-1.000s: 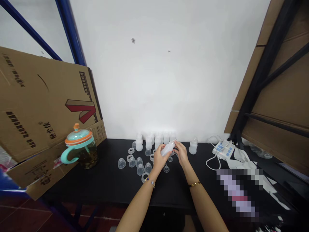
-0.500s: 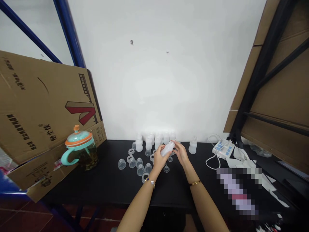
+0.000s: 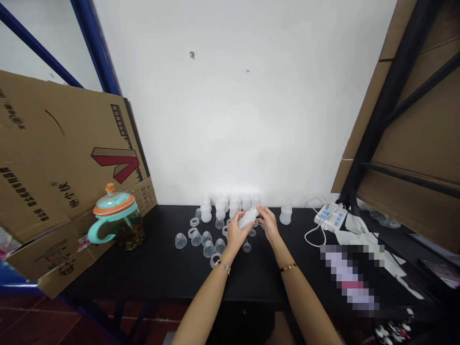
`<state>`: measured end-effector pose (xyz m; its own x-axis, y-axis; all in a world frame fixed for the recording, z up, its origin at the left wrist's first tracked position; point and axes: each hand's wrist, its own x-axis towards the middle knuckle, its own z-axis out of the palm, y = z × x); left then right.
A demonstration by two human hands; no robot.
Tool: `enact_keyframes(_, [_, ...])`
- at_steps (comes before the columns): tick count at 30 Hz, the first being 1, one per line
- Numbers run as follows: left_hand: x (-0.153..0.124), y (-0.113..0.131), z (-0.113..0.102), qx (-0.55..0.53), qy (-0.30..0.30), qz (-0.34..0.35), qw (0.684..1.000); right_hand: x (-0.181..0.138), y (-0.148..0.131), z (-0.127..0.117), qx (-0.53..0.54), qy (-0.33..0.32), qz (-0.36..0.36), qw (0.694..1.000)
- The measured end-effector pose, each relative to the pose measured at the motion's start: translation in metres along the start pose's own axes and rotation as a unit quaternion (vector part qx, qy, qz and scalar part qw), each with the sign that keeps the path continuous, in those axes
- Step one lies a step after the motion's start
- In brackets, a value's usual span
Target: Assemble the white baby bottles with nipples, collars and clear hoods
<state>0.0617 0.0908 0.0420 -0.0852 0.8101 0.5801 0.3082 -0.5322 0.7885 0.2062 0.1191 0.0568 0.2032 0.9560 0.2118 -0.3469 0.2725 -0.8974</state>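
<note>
My left hand [image 3: 236,234] is closed around the body of a translucent white baby bottle [image 3: 247,219], held tilted above the table with its top to the upper right. At that top end, the fingers of my right hand [image 3: 267,222] are pinched; the part under them is partly hidden. Behind my hands, several white baby bottles [image 3: 206,212] stand upright along the wall, and one more bottle [image 3: 286,213] stands apart to the right. Clear dome caps [image 3: 208,248], white collar rings [image 3: 194,222] and clear teats [image 3: 247,246] lie around my left hand and below the held bottle.
A teal and orange lidded pitcher [image 3: 117,218] with dark liquid stands at the left by a cardboard box [image 3: 68,143]. On the right are a white power strip [image 3: 331,216] with its cable and crumpled white paper [image 3: 362,237]. The black table [image 3: 161,273] meets the white wall.
The view has shifted slightly, so everything sits a little higher and further left. Both hands stay on the same baby bottle, with only slight finger movement at its top.
</note>
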Motion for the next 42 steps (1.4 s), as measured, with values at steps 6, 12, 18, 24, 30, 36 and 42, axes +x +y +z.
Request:
enact_keyframes(6, [-0.001, 0.005, -0.001, 0.030, 0.007, 0.012, 0.999, -0.001, 0.000, 0.001, -0.016, 0.007, -0.008, 1.000])
enact_keyframes(12, [-0.001, 0.007, -0.002, 0.015, 0.005, 0.006, 1.000, 0.001, -0.002, -0.004, 0.046, -0.023, 0.026, 0.998])
enact_keyframes(18, [-0.001, 0.005, -0.001, 0.016, 0.004, 0.012, 1.000, 0.005, -0.007, -0.009, 0.071, -0.025, 0.039, 0.996])
enact_keyframes(24, [-0.001, 0.006, -0.002, 0.020, -0.004, 0.012, 1.000, 0.006, -0.008, -0.011, 0.060, -0.008, 0.027, 0.998])
enact_keyframes(30, [0.000, 0.005, -0.002, 0.016, -0.011, 0.008, 1.000, 0.007, -0.007, -0.013, 0.064, -0.002, 0.028, 0.998])
enact_keyframes(36, [-0.001, 0.007, -0.003, 0.030, -0.013, 0.009, 0.999, 0.010, -0.005, -0.015, 0.071, 0.002, 0.030, 0.997])
enact_keyframes(42, [-0.001, 0.007, -0.003, 0.031, -0.014, 0.012, 0.999, 0.011, -0.003, -0.016, 0.079, 0.003, 0.033, 0.996])
